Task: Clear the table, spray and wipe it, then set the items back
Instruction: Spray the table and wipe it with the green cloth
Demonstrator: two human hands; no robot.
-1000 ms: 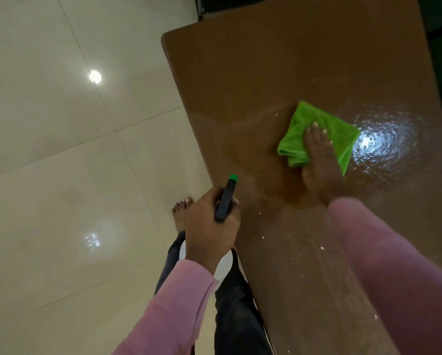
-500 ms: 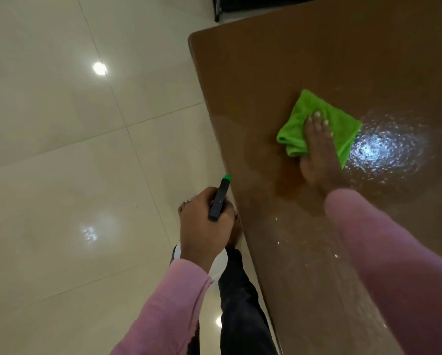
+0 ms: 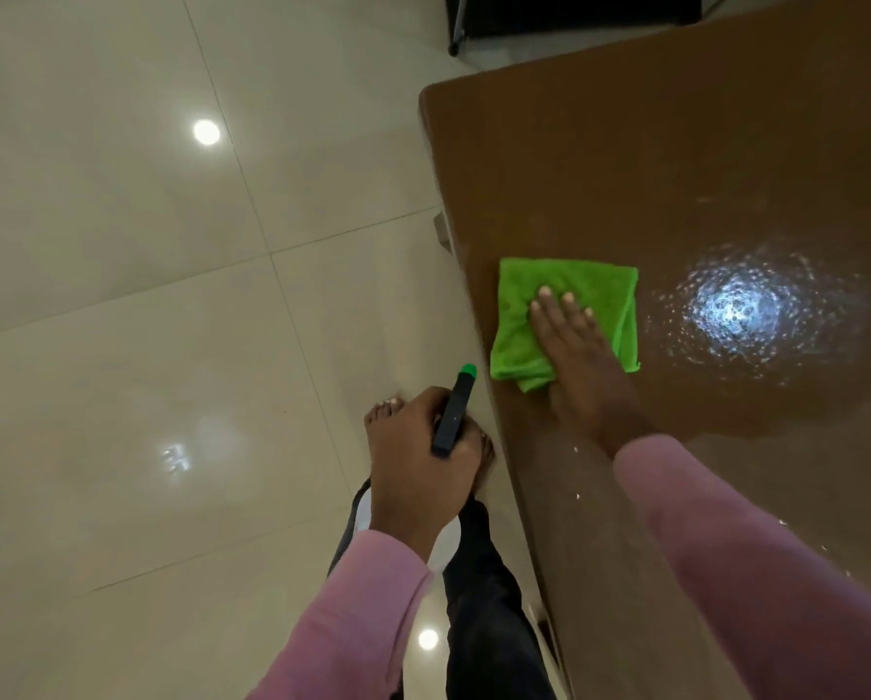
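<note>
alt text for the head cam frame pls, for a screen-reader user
A person's right hand presses a folded green cloth flat on a wet-looking brown table, near its left edge. The left hand grips a spray bottle over the tiled floor beside the table.

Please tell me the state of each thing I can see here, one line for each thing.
Table: wet, droplets shining right of the cloth.
Cloth: folded, flat on the table, under the right grip.
Right grip: fingers straight, pressing the cloth.
Bottle: off the table, above the floor, in the left grip.
Left grip: curled round the bottle.
</note>
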